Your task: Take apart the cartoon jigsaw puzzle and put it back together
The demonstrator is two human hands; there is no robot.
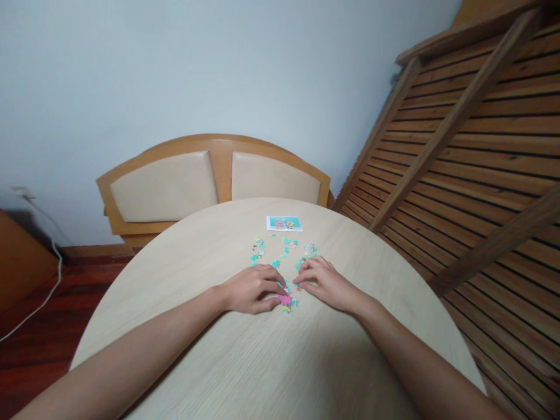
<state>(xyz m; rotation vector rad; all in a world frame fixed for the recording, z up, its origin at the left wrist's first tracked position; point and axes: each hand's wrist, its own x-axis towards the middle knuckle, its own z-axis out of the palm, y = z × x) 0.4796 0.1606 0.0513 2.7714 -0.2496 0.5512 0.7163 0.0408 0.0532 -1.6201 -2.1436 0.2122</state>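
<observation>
Small jigsaw pieces lie near the middle of the round table (196, 350). My left hand (256, 289) rests at the left of a joined pink cluster of puzzle pieces (286, 300), its thumb and fingertips pressed on the edge. Just across from it, my right hand (326, 283) has thumb and index finger closed at a small puzzle piece (298, 287), partly hidden by the fingertips. Beyond the hands, loose turquoise pieces (258, 254) are scattered, with more pieces (310, 249) behind my right hand.
A picture card (284, 223) with a pink and a yellow cartoon figure lies past the pieces. Behind the table stands a wooden headboard (223, 169) with cream padded panels, against a pale wall. A slatted wooden frame (459, 151) leans at the right. A white cable (56, 274) hangs at left.
</observation>
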